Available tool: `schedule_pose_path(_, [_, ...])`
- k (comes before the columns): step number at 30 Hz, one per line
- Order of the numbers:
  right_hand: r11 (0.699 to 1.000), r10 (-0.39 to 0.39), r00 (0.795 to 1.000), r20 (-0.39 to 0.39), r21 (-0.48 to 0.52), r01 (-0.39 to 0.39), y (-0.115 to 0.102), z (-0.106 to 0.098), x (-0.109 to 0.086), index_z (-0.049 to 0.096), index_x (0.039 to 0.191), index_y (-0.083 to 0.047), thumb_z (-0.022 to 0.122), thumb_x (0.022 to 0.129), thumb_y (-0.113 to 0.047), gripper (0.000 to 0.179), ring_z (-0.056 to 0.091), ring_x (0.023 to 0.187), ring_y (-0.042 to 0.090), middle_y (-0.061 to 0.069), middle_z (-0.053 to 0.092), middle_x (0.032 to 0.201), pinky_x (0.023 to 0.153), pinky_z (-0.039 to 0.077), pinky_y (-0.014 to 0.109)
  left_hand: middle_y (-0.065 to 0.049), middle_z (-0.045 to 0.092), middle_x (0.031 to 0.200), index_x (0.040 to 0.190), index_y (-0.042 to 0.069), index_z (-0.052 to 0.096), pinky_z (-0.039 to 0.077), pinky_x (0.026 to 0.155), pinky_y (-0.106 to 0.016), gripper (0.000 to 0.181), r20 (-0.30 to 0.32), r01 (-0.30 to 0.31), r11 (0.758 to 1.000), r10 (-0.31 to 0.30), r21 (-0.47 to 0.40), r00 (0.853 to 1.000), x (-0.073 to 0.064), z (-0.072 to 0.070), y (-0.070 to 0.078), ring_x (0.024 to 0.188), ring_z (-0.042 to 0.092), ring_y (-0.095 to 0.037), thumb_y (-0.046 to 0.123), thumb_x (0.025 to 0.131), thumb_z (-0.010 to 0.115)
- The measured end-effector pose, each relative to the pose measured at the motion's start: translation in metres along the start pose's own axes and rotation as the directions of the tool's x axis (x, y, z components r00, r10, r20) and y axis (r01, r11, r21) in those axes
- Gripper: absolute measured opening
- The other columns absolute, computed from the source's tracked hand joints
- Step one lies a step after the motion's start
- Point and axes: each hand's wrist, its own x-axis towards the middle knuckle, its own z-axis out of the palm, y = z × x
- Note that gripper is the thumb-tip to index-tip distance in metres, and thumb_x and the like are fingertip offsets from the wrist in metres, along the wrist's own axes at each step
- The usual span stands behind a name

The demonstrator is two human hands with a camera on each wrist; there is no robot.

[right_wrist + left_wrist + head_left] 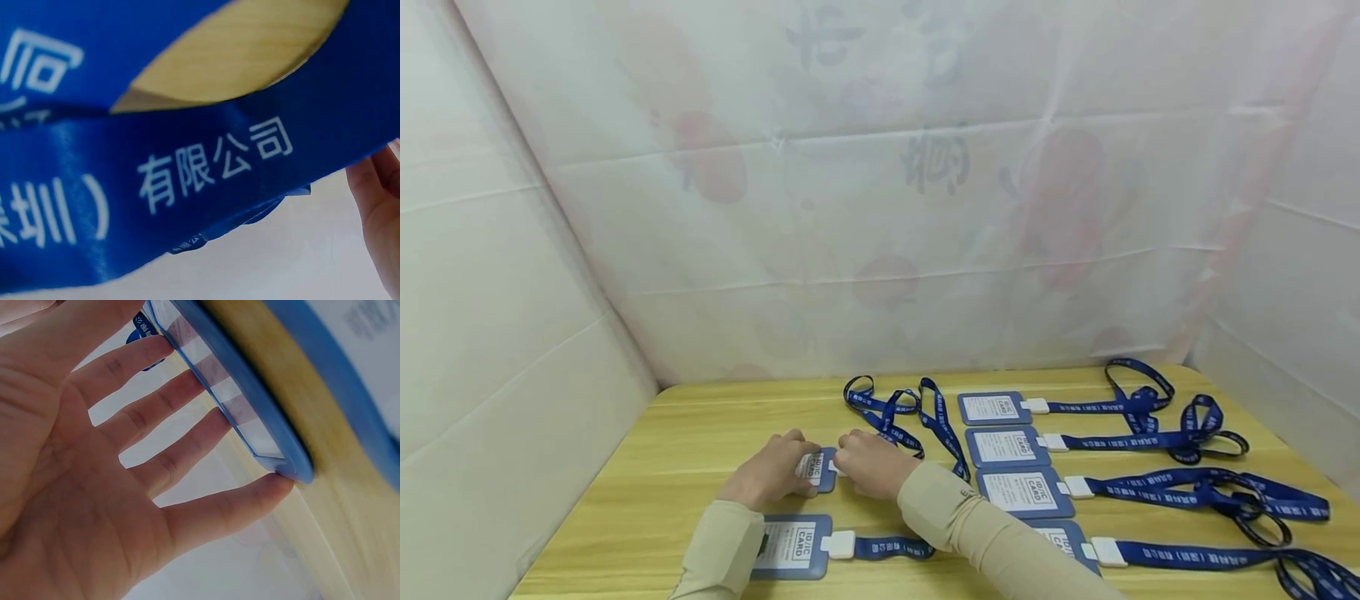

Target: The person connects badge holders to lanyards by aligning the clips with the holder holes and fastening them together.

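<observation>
In the head view a blue-framed ID badge holder (827, 471) lies at the middle front of the table. My left hand (772, 472) holds it from the left, and the left wrist view shows spread fingertips along the rim of the badge holder (275, 428). At the holder's right end, my right hand (870, 463) pinches the white clip (837, 470), which its fingers mostly hide. A blue printed lanyard (206, 162) crosses close before the right wrist camera, and the right hand (381, 212) shows only at that view's edge.
Nearer me lies another badge holder (812, 542), its lanyard (887, 547) running under my right forearm. To the right, several badge holders (1022, 492) form a column, with lanyards (1150, 442) stretched rightward. A loose lanyard (943, 425) lies behind my right hand. White sheeting (880, 208) encloses the wooden table (647, 467).
</observation>
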Motion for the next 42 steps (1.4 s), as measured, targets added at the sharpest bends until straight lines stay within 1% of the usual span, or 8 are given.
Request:
schedule_pose_path(7, [1.0,0.012,1.0,0.018,0.022,-0.013,-0.0019,-0.0015,-0.0007,0.077,0.109,-0.013,0.079,0.09,-0.016,0.019,0.062,0.091,0.009,0.0,0.068,0.102,0.083,0.051,0.016,-0.008,0.061,0.118,0.127,0.004,0.069,0.052,0.092,-0.049,0.054,0.003,0.007,1.0,-0.007,-0.005,1.0,-0.0009,-0.0001,0.0008,0.101,0.055,-0.026,0.015,0.078,0.087])
schedule_pose_path(14, [0.999,0.0,1.0,0.012,-0.044,0.0,-0.002,-0.0004,-0.0016,0.077,0.108,-0.014,0.079,0.09,-0.019,0.018,0.062,0.09,0.009,0.0,0.069,0.103,0.082,0.052,0.016,-0.009,0.061,0.118,0.127,0.003,0.069,0.052,0.094,-0.05,0.054,-0.005,-0.015,1.0,0.015,-0.003,1.0,0.0003,0.0001,0.001,0.102,0.056,-0.027,0.015,0.078,0.087])
schedule_pose_path(19, [0.998,-0.002,1.0,0.005,-0.058,0.003,-0.0017,-0.0015,-0.0027,0.077,0.108,-0.014,0.078,0.091,-0.019,0.017,0.063,0.092,0.01,0.0,0.069,0.105,0.083,0.052,0.017,-0.008,0.062,0.119,0.128,0.003,0.068,0.052,0.093,-0.05,0.054,-0.007,-0.009,1.0,0.009,0.0,1.0,0.0008,-0.0002,0.0014,0.102,0.056,-0.027,0.015,0.078,0.087])
schedule_pose_path(24, [0.998,0.002,1.0,0.005,-0.055,-0.002,-0.0009,-0.0029,-0.003,0.077,0.108,-0.013,0.077,0.092,-0.018,0.017,0.064,0.094,0.011,0.001,0.07,0.106,0.084,0.052,0.017,-0.008,0.061,0.118,0.128,0.003,0.068,0.052,0.095,-0.05,0.053,-0.008,-0.015,1.0,0.015,-0.006,1.0,0.0019,-0.0007,0.0014,0.103,0.056,-0.027,0.015,0.079,0.087])
schedule_pose_path(28, [0.999,-0.01,1.0,0.001,-0.053,0.01,-0.0012,-0.0023,-0.0036,0.077,0.108,-0.013,0.077,0.091,-0.017,0.017,0.064,0.094,0.011,0.001,0.07,0.106,0.084,0.052,0.017,-0.008,0.061,0.117,0.128,0.002,0.068,0.052,0.095,-0.05,0.054,0.001,-0.018,1.0,0.018,-0.005,1.0,0.0017,-0.0002,0.0005,0.103,0.056,-0.027,0.015,0.079,0.087])
schedule_pose_path(31, [0.998,-0.018,1.0,-0.005,-0.052,0.018,-0.0016,-0.0017,-0.0033,0.077,0.107,-0.013,0.078,0.091,-0.017,0.016,0.064,0.094,0.011,0.001,0.07,0.106,0.085,0.052,0.018,-0.008,0.061,0.117,0.128,0.003,0.068,0.052,0.095,-0.05,0.054,0.002,-0.01,1.0,0.01,-0.006,1.0,0.0007,-0.0004,-0.0002,0.103,0.056,-0.027,0.015,0.079,0.087])
schedule_pose_path(39, [1.0,-0.014,1.0,-0.015,-0.017,0.014,-0.0009,-0.0026,-0.0036,0.077,0.102,-0.012,0.081,0.086,-0.013,0.016,0.062,0.088,0.011,0.001,0.069,0.1,0.08,0.052,0.017,-0.008,0.061,0.118,0.127,0.003,0.069,0.051,0.095,-0.051,0.054,-0.011,-0.023,1.0,0.023,-0.016,1.0,0.0003,-0.0015,-0.0004,0.105,0.056,-0.028,0.015,0.077,0.088])
schedule_pose_path(42, [1.0,-0.02,1.0,-0.022,-0.007,0.019,-0.0014,-0.002,-0.0035,0.077,0.102,-0.012,0.081,0.086,-0.013,0.016,0.062,0.089,0.011,0.001,0.069,0.1,0.081,0.052,0.017,-0.007,0.061,0.118,0.127,0.003,0.069,0.051,0.095,-0.051,0.055,-0.009,-0.016,1.0,0.016,-0.02,1.0,-0.0012,-0.0018,-0.0009,0.105,0.056,-0.028,0.016,0.077,0.088])
